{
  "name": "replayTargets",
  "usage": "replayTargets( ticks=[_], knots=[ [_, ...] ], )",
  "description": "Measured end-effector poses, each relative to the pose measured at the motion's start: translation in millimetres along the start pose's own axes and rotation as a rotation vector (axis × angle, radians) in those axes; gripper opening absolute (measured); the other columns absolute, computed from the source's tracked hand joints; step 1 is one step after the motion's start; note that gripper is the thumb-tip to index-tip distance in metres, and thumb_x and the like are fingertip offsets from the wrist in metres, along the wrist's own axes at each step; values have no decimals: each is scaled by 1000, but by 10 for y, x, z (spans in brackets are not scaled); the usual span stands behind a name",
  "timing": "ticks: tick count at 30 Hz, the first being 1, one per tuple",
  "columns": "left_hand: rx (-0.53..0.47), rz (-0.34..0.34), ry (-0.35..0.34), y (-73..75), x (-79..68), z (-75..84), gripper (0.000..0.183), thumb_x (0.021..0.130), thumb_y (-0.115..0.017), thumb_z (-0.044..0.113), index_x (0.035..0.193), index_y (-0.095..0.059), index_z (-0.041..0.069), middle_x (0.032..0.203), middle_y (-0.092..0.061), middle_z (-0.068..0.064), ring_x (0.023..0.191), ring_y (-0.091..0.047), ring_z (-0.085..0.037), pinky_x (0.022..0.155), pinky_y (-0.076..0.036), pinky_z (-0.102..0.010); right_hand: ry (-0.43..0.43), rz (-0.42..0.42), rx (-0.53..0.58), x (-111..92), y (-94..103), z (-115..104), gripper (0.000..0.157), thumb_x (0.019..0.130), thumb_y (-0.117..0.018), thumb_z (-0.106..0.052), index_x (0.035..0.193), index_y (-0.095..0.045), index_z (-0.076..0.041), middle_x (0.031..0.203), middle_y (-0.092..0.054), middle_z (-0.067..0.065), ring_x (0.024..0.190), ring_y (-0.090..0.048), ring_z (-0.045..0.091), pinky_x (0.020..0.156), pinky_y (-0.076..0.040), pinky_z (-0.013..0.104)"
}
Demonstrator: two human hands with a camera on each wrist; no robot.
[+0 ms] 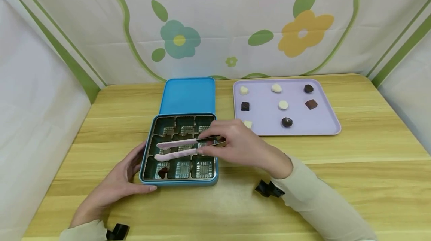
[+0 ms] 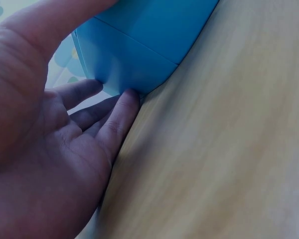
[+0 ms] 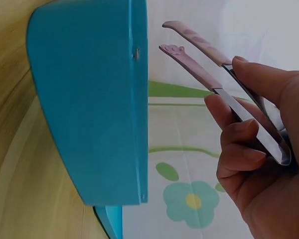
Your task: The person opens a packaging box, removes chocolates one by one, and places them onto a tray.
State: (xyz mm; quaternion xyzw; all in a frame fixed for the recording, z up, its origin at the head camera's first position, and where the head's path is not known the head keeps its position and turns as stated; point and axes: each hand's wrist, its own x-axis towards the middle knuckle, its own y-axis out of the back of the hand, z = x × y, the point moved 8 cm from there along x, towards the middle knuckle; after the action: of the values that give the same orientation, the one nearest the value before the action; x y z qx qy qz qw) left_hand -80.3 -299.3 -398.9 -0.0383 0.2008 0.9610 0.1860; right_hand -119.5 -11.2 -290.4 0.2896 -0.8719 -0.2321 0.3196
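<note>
A blue tin [image 1: 202,183] with a dark compartment insert stands on the table, its blue lid [image 1: 188,95] folded back behind it. One brown chocolate [image 1: 163,172] lies in the near left compartment. My left hand [image 1: 119,177] holds the tin's near left corner, thumb along the front wall and fingertips against the left side. Above the tin, my right hand [image 1: 232,142] grips metal tongs with pink arms [image 1: 176,155]. Their tips are apart with nothing between them; in the right wrist view the tongs [image 3: 197,74] stand clear of the tin's rim.
A lilac tray [image 1: 266,121] to the right of the tin bears several white and dark chocolates, such as a dark round one [image 1: 287,122]. My right wrist partly hides its near left corner. A flowered cloth [image 1: 215,20] hangs behind the wooden table [image 1: 377,128].
</note>
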Motion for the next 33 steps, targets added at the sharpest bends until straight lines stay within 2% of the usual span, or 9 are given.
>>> replayTargets(
  ticks=[5,12,16,19,20,23,25,27,33],
  knots=[
    [-2,-3,-7,-5,1,0,121,80,-95,7,174,-20,24,174,-31,-20,141,-42,15,108,-40,-5,32,-53,-40,112,-127,-43,19,94,-84,-18,108,-82,-6,89,-71,-3,72,-52,0,62,-49,17],
    [-19,-5,-3,-14,5,0,120,81,-94,7,174,-20,21,174,-31,-21,140,-43,14,108,-40,-5,8,-187,-143,187,-288,-86,22,96,-84,-26,111,-84,-11,92,-71,-4,66,-46,-1,61,-42,15],
    [-15,-8,-9,-8,7,9,119,82,-94,7,174,-21,22,174,-32,-21,140,-44,13,108,-41,-6,-35,-286,-190,302,-348,-127,25,97,-83,-30,114,-84,-12,99,-76,-3,72,-56,2,67,-48,17],
    [-12,-10,-14,-1,9,7,118,82,-94,7,174,-21,23,173,-33,-20,140,-45,13,107,-41,-6,-96,-368,-224,477,-404,-186,26,96,-84,-31,114,-85,-12,103,-78,-2,79,-63,5,71,-51,19],
    [-11,-10,-16,5,8,8,118,82,-94,6,174,-21,23,173,-33,-20,140,-45,13,107,-42,-6,-110,-394,-244,549,-437,-210,24,96,-84,-30,112,-85,-12,103,-79,-2,80,-63,4,72,-52,19],
    [-14,-19,-14,1,4,-2,117,83,-93,7,174,-21,26,172,-34,-19,139,-47,11,107,-43,-7,-129,-481,-304,736,-581,-294,14,98,-81,-25,89,-84,-14,78,-68,-7,67,-53,4,62,-43,18],
    [-13,-22,-10,-4,-4,-8,116,84,-92,8,174,-20,26,172,-34,-18,138,-49,9,107,-43,-7,-112,-517,-341,805,-659,-337,24,100,-78,-23,77,-76,-16,68,-58,-9,62,-47,4,59,-38,18],
    [-8,-23,-1,-1,-17,-11,116,85,-92,9,174,-20,27,172,-35,-18,136,-51,8,107,-44,-8,-85,-520,-337,812,-687,-345,29,102,-75,-21,73,-72,-17,64,-52,-9,59,-45,6,57,-35,19],
    [-11,-6,-3,-12,-6,-28,118,82,-94,8,173,-21,26,168,-41,-18,134,-52,8,106,-44,-8,-96,-351,-183,595,-465,-138,11,100,-79,-22,99,-85,-13,93,-79,-4,78,-66,4,72,-51,18]
  ],
)
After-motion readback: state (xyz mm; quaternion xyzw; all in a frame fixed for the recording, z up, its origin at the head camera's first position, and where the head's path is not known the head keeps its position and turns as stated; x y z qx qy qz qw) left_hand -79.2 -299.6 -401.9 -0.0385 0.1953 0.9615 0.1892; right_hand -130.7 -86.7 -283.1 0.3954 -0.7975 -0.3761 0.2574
